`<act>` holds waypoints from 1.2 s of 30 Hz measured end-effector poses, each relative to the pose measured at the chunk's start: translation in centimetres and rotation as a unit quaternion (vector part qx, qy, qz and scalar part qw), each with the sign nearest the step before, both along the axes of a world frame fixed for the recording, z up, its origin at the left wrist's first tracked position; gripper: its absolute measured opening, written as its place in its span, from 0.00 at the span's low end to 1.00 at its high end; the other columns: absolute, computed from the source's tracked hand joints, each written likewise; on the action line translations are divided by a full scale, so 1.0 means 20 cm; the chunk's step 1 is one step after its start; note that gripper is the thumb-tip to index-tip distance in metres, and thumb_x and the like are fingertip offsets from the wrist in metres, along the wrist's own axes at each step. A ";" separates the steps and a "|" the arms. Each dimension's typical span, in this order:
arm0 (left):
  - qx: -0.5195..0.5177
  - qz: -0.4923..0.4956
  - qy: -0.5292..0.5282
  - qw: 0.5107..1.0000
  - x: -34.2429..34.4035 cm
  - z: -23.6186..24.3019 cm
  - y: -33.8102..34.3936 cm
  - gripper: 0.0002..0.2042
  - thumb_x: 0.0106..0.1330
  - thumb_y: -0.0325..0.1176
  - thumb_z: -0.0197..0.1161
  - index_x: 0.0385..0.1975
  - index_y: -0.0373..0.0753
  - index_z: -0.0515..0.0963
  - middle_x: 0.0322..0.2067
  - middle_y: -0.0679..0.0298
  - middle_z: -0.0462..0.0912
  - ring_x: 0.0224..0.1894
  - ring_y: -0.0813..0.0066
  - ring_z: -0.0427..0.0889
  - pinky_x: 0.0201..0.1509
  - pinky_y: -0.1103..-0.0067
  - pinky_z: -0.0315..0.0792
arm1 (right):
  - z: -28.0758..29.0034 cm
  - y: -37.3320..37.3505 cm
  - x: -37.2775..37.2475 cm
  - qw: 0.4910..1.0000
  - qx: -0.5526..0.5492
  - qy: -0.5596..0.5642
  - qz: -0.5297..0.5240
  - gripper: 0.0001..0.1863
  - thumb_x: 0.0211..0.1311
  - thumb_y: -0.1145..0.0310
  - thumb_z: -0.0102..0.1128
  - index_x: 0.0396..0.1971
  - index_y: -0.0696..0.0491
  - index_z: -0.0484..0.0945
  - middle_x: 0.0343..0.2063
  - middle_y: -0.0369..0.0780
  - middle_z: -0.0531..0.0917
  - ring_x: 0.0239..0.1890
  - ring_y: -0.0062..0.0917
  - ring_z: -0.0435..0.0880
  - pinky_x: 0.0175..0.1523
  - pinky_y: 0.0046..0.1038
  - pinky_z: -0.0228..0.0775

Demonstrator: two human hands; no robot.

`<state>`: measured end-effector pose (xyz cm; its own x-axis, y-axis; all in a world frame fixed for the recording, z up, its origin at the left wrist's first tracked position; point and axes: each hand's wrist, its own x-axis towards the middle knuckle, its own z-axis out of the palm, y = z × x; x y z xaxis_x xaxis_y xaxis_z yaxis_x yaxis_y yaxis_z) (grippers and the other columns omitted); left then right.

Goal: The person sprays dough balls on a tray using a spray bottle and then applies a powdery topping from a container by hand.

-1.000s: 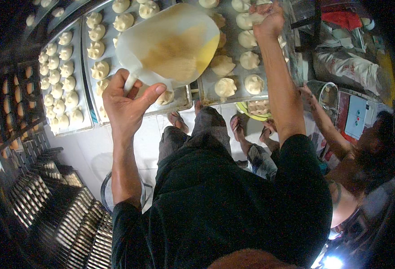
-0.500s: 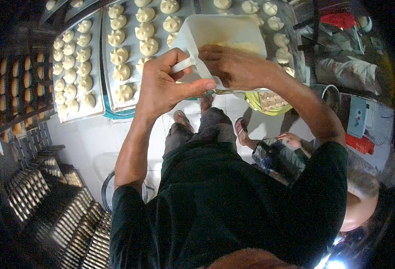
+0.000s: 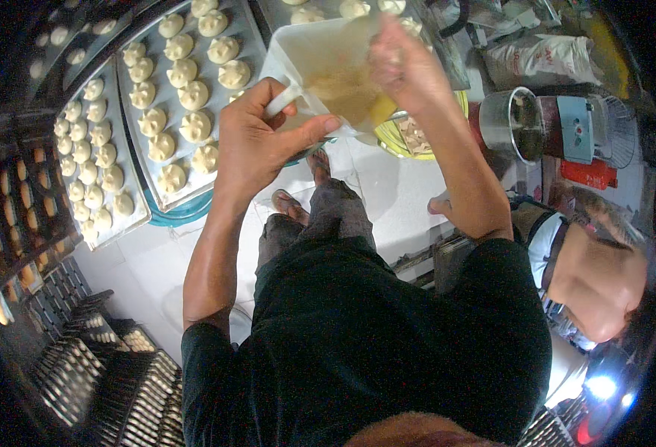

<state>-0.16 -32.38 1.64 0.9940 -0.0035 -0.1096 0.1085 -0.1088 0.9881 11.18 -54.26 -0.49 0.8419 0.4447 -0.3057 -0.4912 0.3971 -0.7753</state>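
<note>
White plastic jug (image 3: 320,63) gripped by left hand (image 3: 257,141); right hand (image 3: 402,63) inside.

Even, fairly bright light falls on the pale floor (image 3: 156,276) and dough trays (image 3: 130,156), the strong fisheye bends and darkens the rim to black, a lamp glares at lower right, and the raised hands look slightly motion-blurred.
</note>
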 end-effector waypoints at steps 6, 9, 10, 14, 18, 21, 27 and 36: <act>0.020 0.035 -0.044 0.998 0.04 0.02 0.02 0.16 0.49 0.28 0.75 0.32 0.32 0.74 0.23 0.72 0.74 0.25 0.89 0.74 0.25 0.91 0.68 | -0.12 -0.50 0.13 0.949 0.037 -0.035 -0.312 0.20 0.68 0.51 0.47 0.19 0.46 0.65 0.14 0.30 0.64 0.16 0.17 0.60 0.20 0.21 0.54; -0.040 0.076 -0.013 0.996 0.06 0.02 0.01 0.16 0.49 0.27 0.75 0.33 0.33 0.74 0.25 0.71 0.74 0.25 0.88 0.74 0.26 0.91 0.68 | -0.26 -0.62 0.17 0.908 -0.050 -0.053 -0.412 0.21 0.70 0.51 0.44 0.19 0.47 0.64 0.14 0.31 0.62 0.15 0.19 0.58 0.20 0.23 0.53; -0.005 0.078 0.002 0.997 0.06 0.04 0.03 0.15 0.49 0.27 0.75 0.32 0.33 0.74 0.25 0.71 0.74 0.25 0.88 0.73 0.26 0.91 0.68 | -0.30 -0.62 0.18 0.902 -0.070 -0.051 -0.423 0.21 0.70 0.51 0.43 0.19 0.47 0.64 0.14 0.31 0.61 0.15 0.19 0.58 0.20 0.24 0.52; 0.006 0.097 -0.012 0.995 0.08 -0.01 0.04 0.16 0.50 0.28 0.74 0.35 0.33 0.75 0.25 0.71 0.75 0.26 0.88 0.74 0.28 0.90 0.69 | -0.42 -0.65 0.21 0.887 -0.095 -0.067 -0.447 0.21 0.70 0.51 0.43 0.20 0.48 0.63 0.15 0.32 0.61 0.16 0.21 0.60 0.22 0.25 0.54; -0.006 0.095 -0.008 0.995 0.10 -0.01 0.04 0.18 0.50 0.29 0.75 0.37 0.32 0.75 0.25 0.71 0.75 0.27 0.87 0.75 0.29 0.89 0.71 | -0.47 -0.70 0.25 0.894 -0.113 -0.058 -0.429 0.21 0.71 0.52 0.41 0.21 0.50 0.63 0.15 0.33 0.61 0.17 0.22 0.61 0.24 0.26 0.55; -0.010 0.105 -0.003 0.994 0.11 -0.01 0.06 0.19 0.50 0.29 0.75 0.39 0.31 0.75 0.26 0.70 0.76 0.28 0.86 0.76 0.32 0.88 0.72 | -0.35 -0.59 0.30 0.895 -0.085 -0.066 -0.433 0.22 0.72 0.53 0.39 0.20 0.51 0.61 0.14 0.34 0.59 0.17 0.22 0.59 0.24 0.26 0.52; -0.027 0.124 -0.049 0.991 0.17 -0.05 0.10 0.21 0.50 0.31 0.75 0.40 0.31 0.74 0.31 0.63 0.81 0.32 0.82 0.79 0.38 0.86 0.74 | -0.38 -0.52 0.49 0.891 -0.027 -0.098 -0.443 0.20 0.71 0.54 0.41 0.19 0.49 0.61 0.14 0.33 0.60 0.16 0.20 0.59 0.22 0.24 0.50; -0.019 0.153 -0.043 0.987 0.22 -0.06 0.12 0.20 0.49 0.32 0.76 0.38 0.31 0.74 0.27 0.64 0.81 0.28 0.84 0.78 0.33 0.87 0.73 | -0.41 -0.50 0.62 0.904 -0.075 -0.102 -0.408 0.20 0.68 0.55 0.44 0.17 0.49 0.61 0.12 0.34 0.61 0.14 0.21 0.57 0.19 0.25 0.51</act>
<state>4.31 -29.97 0.52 0.9546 0.2965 -0.0303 0.0460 -0.0460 0.9979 23.49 -64.24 -8.76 0.9168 -0.3835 -0.1116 0.0778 0.4456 -0.8918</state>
